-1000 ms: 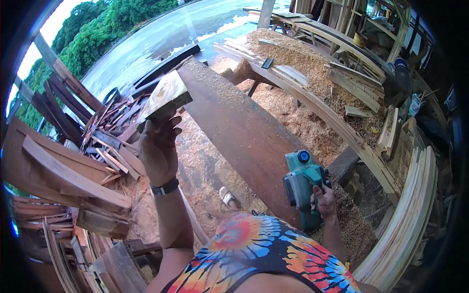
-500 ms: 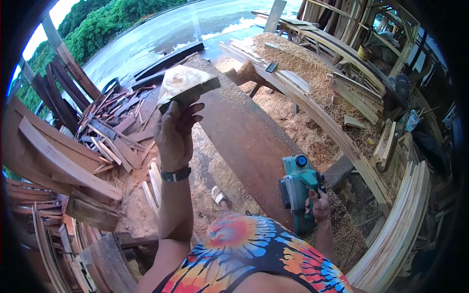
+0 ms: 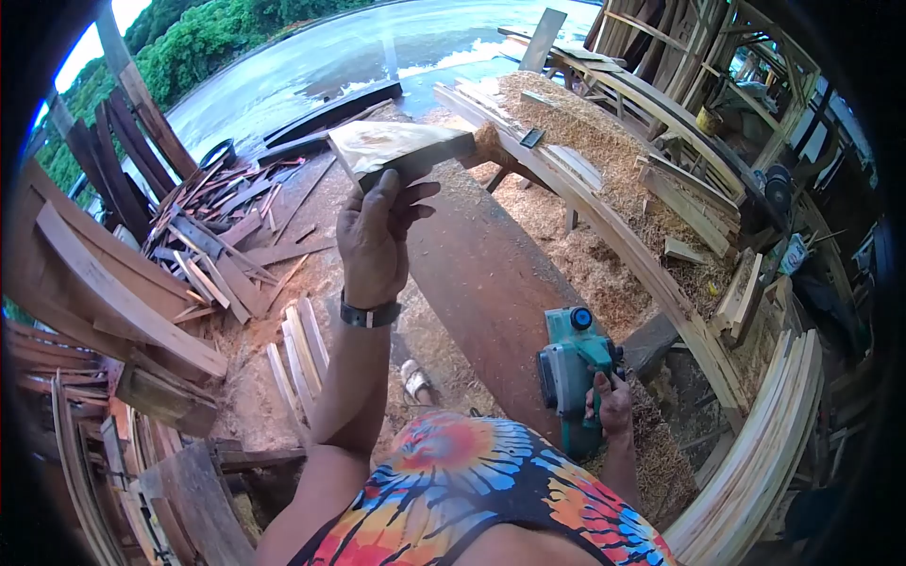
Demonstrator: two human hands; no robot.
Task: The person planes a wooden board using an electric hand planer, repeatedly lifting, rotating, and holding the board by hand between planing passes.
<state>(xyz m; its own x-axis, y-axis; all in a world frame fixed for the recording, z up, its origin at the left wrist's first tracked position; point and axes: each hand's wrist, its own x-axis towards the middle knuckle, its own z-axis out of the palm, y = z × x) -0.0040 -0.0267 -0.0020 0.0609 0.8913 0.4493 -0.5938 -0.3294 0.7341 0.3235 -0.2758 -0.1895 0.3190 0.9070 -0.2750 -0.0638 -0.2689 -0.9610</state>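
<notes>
Raised above the far part of a long brown board (image 3: pixel 481 274), my left hand (image 3: pixel 382 222) grips a wooden block (image 3: pixel 401 146) by its lower edge. The block's upper face is pale and its side is dark. My right hand (image 3: pixel 609 404) is closed round the handle of a teal power planer (image 3: pixel 574 368), at the near right part of the board. Wood shavings are scattered along the board's far right side.
Long curved planks (image 3: pixel 632 236) run along the right, beside heaped shavings (image 3: pixel 576 123). Stacked pale strips (image 3: pixel 764 443) stand at the lower right. Scrap wood (image 3: pixel 222 245) and a large curved panel (image 3: pixel 123 283) lie left. A sandalled foot (image 3: pixel 415 379) is below the board's left edge.
My left hand has moved to the right with the wooden block, which has turned to lie more sideways. The planer sits slightly lower in view, still in my right hand. The whole view has shifted a little.
</notes>
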